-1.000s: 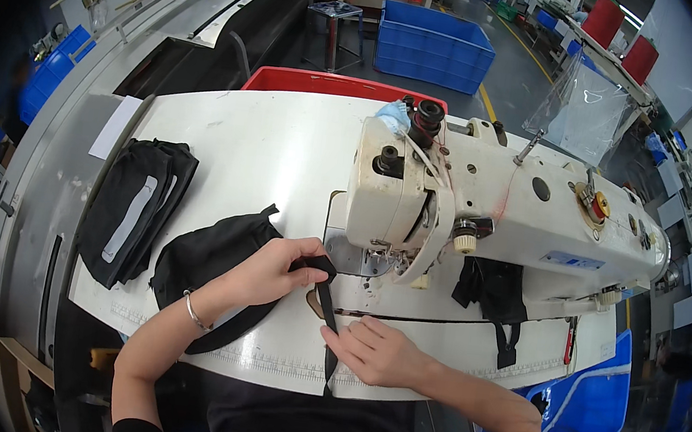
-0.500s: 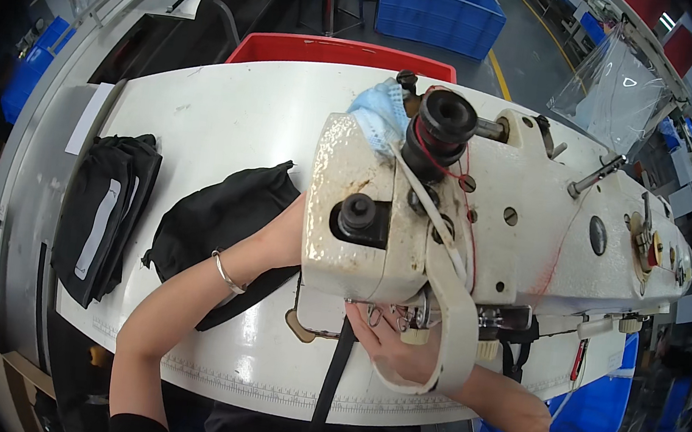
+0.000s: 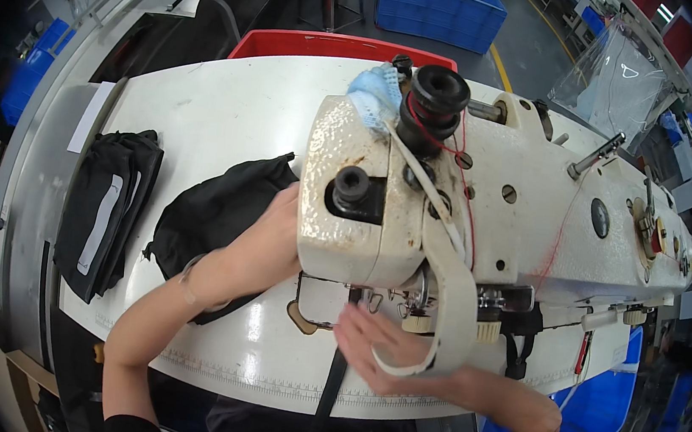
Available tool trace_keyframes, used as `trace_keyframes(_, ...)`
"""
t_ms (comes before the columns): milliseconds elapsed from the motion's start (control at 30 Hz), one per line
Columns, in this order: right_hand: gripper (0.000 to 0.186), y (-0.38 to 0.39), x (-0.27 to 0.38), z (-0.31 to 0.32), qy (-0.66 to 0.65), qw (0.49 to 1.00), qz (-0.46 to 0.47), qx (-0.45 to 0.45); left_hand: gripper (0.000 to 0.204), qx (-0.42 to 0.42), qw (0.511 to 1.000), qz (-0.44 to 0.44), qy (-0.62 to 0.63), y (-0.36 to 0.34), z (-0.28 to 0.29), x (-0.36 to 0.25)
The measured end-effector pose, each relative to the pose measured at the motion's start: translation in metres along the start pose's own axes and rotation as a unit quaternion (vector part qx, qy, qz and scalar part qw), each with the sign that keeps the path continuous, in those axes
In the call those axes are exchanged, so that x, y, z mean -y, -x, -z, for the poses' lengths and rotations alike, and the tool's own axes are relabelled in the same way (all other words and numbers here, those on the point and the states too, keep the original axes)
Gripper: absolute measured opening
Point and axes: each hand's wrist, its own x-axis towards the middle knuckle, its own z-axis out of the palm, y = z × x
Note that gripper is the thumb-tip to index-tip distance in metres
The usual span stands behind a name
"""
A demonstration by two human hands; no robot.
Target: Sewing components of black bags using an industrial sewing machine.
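Narrow black fabric strap (image 3: 333, 381) runs from under white metal sewing-machine head (image 3: 350, 144) to near edge of white bench (image 3: 212, 115). Left grip (image 3: 262, 245) part-hidden, right grip (image 3: 387, 340) blurred beside strap; cannot tell whether either pinches. Best guided flat, untwisted.

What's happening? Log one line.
left hand: partly hidden by sewing machine | right hand: beside black strap | black cloth: on table

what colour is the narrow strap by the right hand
The narrow strap by the right hand is plain black, seen best in the head view.
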Motion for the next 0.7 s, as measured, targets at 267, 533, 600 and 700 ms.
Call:
trace_keyframes(267, 0.042, 0.005, 0.074, 0.033, -0.295, 0.948, 0.056, -0.102, 0.043, 0.024, 0.893, 0.2, -0.403, 0.144, -0.01, -0.069)
trace_keyframes(533, 0.028, -0.035, 0.029, 0.021, -0.281, 0.913, -0.035, -0.292, 0.023, -0.163, 0.96, 0.225, -0.034, 0.079, 0.062, -0.09)
trace_keyframes(600, 0.04, -0.067, 0.008, 0.001, -0.325, 0.882, -0.183, -0.289, 0.019, -0.133, 0.963, 0.236, -0.013, 0.061, 0.078, -0.101)
trace_keyframes(700, 0.046, -0.089, -0.005, -0.021, -0.37, 0.852, -0.256, -0.267, 0.016, -0.125, 0.962, 0.233, 0.07, 0.043, 0.085, -0.103)
